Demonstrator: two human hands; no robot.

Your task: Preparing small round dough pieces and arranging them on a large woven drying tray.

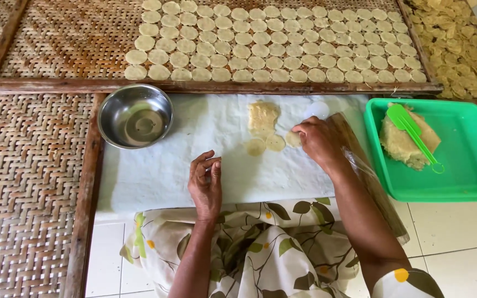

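Note:
My left hand [205,185] rests on the white sheet [155,171], fingers loosely curled, holding nothing. My right hand [318,140] lies further right on the sheet, its fingertips touching a thin pale dough disc [292,138]. Two more cut discs [265,145] lie just left of it. Above them is a flattened patch of yellowish dough [263,115]. A clear round cutter [317,109] sits just above my right hand.
An empty steel bowl [135,115] stands at the sheet's left corner. A green tray [470,165] on the right holds a dough lump [401,144] and green spatula [412,129]. A woven rack [73,38] behind carries several rows of discs [274,41]. A wooden roller [368,176] lies under my right forearm.

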